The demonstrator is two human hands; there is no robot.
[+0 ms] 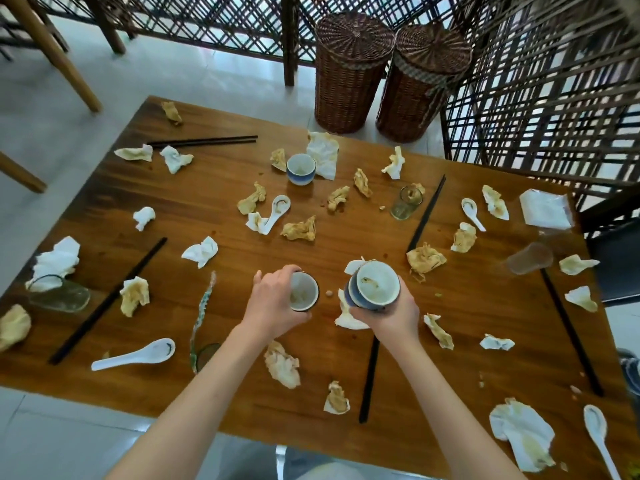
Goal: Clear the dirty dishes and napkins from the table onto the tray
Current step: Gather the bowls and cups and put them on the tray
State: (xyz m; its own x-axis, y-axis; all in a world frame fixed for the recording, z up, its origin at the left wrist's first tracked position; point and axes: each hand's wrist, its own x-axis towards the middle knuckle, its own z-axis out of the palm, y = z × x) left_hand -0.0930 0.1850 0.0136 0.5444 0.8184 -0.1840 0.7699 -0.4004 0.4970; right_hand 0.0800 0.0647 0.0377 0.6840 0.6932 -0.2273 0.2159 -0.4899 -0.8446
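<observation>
Gripping cups mid-table: left hand (277, 303) one cup (304, 291), right hand (388, 311) a stack (374, 285).

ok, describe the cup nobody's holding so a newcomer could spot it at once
Start at the two wicker baskets behind the wooden table, then drop to the table's far edge just in front of them. The free cup stands there upright, blue outside and white inside, beside a large flat napkin. Unlike the other cups, no hand is on it.

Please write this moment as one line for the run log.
left hand: grips small cup | right hand: holds stacked bowls | third cup: on table | tray: not visible
</observation>
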